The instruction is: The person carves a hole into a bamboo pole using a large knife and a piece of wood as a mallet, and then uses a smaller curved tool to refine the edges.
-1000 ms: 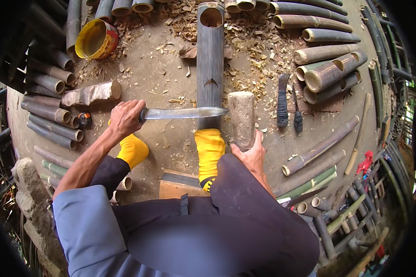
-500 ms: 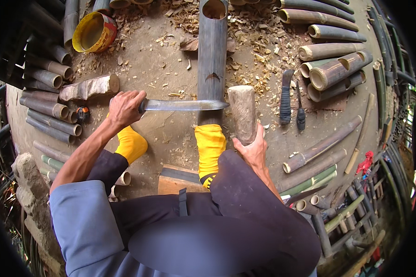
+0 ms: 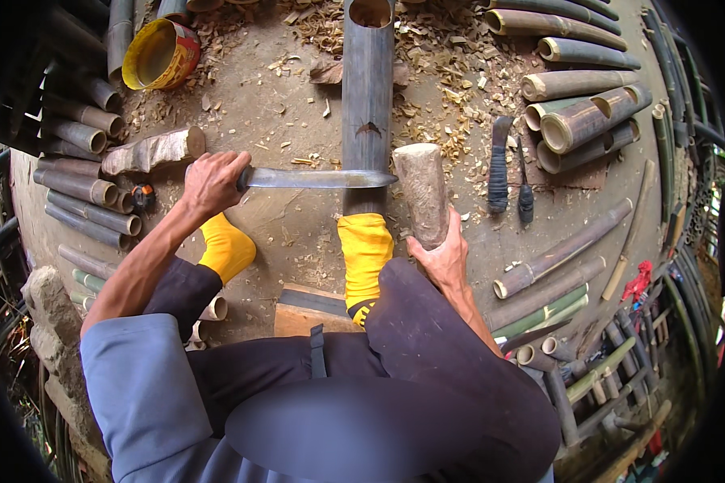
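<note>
A long dark bamboo tube [image 3: 367,88] lies straight ahead of me, with a round opening near its far end and a small dark notch nearer. My yellow-socked right foot [image 3: 366,256] rests on its near end. My left hand [image 3: 215,183] is closed round the handle of a big knife [image 3: 318,179], whose blade lies crosswise over the tube, its tip at the right side. To the right, my right hand [image 3: 445,251] grips the lower end of a short, thick wooden club [image 3: 420,189]. The club stands beside the blade's tip; I cannot tell whether they touch.
Wood shavings litter the ground around the tube. Two dark-handled knives [image 3: 499,165] lie to the right. Cut bamboo pieces [image 3: 580,84] line the right and left sides. A yellow-and-red bucket [image 3: 159,56] stands far left, beyond a short log [image 3: 155,151]. A wooden block [image 3: 310,312] sits nearby.
The knife and my left hand have shifted very slightly to the left and up. The club leans a little more to the left. Both hands keep their hold.
</note>
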A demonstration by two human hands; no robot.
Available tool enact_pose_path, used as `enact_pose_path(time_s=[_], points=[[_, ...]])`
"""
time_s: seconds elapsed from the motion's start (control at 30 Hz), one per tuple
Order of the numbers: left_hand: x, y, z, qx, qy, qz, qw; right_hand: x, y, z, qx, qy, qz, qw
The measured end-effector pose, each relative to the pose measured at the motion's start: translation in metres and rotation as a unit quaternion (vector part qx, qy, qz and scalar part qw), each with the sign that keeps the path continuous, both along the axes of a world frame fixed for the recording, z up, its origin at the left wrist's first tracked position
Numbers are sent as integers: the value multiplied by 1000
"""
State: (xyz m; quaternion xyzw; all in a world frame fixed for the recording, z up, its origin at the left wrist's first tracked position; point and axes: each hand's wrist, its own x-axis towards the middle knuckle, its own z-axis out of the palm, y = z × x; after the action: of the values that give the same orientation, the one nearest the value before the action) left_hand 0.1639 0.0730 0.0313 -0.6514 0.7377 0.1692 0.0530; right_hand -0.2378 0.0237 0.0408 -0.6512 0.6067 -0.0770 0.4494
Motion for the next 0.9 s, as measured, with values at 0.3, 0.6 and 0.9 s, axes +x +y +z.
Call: enact_pose_path(time_s=[0.3,0.6,0.9], points=[[2,-8,3,12,-5,-9,1000,-7,-9,-1,-20,-18,37,999],[1,-12,2,29,-5,-10,1000,-16,-21,3,-61,18,96,993],[3,-11,-2,29,3,-7,1000,7,-103,46,-354,-119,631,679]])
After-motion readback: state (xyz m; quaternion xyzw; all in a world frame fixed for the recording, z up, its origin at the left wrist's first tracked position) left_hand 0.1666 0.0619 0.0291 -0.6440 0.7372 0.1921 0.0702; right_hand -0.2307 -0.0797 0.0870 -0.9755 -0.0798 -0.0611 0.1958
